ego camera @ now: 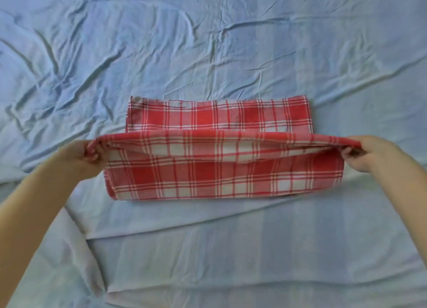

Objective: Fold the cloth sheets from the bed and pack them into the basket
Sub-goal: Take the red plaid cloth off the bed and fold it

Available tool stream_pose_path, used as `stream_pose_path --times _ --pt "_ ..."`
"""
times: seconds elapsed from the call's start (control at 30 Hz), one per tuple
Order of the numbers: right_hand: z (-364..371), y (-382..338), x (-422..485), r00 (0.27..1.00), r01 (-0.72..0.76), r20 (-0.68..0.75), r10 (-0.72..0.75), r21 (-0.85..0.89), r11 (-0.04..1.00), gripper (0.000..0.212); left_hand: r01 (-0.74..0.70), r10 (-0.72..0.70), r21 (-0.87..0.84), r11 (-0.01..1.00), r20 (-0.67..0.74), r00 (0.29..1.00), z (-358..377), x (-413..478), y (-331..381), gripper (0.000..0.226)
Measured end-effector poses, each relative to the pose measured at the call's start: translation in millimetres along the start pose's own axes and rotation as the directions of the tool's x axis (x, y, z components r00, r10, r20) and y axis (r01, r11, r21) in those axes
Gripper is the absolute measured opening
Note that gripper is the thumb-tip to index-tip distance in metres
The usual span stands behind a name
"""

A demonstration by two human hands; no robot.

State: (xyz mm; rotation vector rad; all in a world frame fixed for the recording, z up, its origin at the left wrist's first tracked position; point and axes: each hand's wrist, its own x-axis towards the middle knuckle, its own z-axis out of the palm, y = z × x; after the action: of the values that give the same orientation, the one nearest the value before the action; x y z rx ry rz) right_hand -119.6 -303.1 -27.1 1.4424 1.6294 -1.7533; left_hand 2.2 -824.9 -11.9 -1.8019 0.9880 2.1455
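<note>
I am pinching the red-and-white checked cloth (208,169) with both hands, left hand (89,154) and right hand (362,154), folding it evenly.

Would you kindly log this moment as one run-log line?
step: folding | left hand: grip on red plaid cloth left end | right hand: grip on right end | surface: blue bedsheet | basket: unseen

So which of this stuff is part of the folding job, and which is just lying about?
Part of the job:
- red plaid cloth, half folded
- left hand and right hand, each pinching an end of its raised fold

Just there:
- wrinkled blue bedsheet underneath

No basket in view.
</note>
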Motion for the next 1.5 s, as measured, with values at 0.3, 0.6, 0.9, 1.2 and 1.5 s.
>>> stream_pose_path --times 0.3,0.6,0.9,1.2,1.5 --pt "95.7 -37.5 84.2 0.975 0.212 0.058 -0.217 0.084 0.974 0.021 -0.195 0.231 -0.216 0.957 0.156 0.960 100.9 82.6 31.7 0.025" --pt "83.1 11.0 108.9 0.633 0.492 0.064 -0.771 -0.803 0.337 0.063 -0.546 0.753 0.837 -0.032 0.380 0.538 106.7 121.4 -28.8 0.060" --pt "27.1 71.1 105.6 0.888 0.408 0.131 -0.441 -0.669 0.621 0.035 -0.424 0.171 0.355 -0.833 0.895 0.413 231.9 104.0 -145.6 0.059" --pt "36.0 21.7 40.7 0.840 0.430 0.506 -0.194 -0.405 0.807 0.074 -0.491 0.087 0.395 -0.776 0.839 0.537 308.1 111.7 -167.3 0.058" --pt "177.5 76.1 -79.4 0.595 0.736 0.746 -0.299 -0.655 -0.172 0.098 -0.567 0.440 0.404 0.718 0.367 0.819 197.2 66.1 -88.9 0.032"
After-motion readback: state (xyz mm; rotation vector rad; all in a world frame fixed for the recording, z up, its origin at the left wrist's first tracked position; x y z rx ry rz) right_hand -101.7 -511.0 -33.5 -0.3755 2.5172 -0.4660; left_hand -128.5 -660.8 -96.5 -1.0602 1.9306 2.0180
